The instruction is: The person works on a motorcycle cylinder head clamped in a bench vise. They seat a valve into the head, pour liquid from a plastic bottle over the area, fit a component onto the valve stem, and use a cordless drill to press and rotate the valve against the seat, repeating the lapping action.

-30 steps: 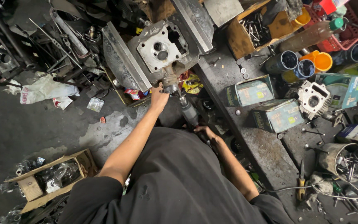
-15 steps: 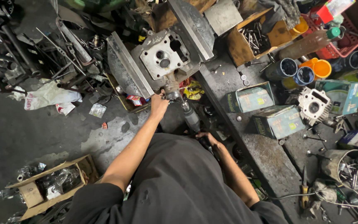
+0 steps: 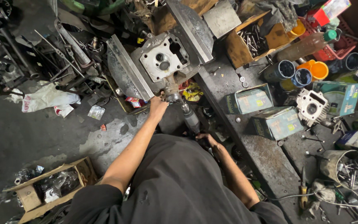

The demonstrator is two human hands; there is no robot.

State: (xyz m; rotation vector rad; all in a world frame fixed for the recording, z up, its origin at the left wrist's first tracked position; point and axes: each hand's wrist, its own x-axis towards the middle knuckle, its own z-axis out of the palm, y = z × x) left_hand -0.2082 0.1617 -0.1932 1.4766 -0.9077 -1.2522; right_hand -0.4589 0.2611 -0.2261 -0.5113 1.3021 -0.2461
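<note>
1. A person in a black shirt leans over a cluttered workshop bench (image 3: 266,166), both bare arms stretched forward; the view looks straight down over the shoulders.
2. The left hand (image 3: 157,108) is closed around the lower end of a metal fitting (image 3: 171,92) that juts from beneath a grey engine cylinder head (image 3: 162,62); the fingers wrap tight, though how much of the fitting they enclose cannot be told.
3. The cylinder head sits clamped between two heavy steel plates (image 3: 125,72) at the bench's left end, its machined face (two round ports showing) turned upward.
4. The right hand (image 3: 206,140) is curled, knuckles up, at the rear of a dark cylindrical power tool (image 3: 190,119); the tool slants up towards the fitting; the grip looks shut, yet the fingers are partly hidden by the shirt.
5. On the bench to the right lie two green cartons (image 3: 276,122) side by side; beside them rests a second, finned engine part (image 3: 311,108); beyond stand dark tins and an orange cup (image 3: 319,70).
6. A cardboard box of bagged parts (image 3: 46,191) lies on the stained floor at lower left, well apart from the hands.
</note>
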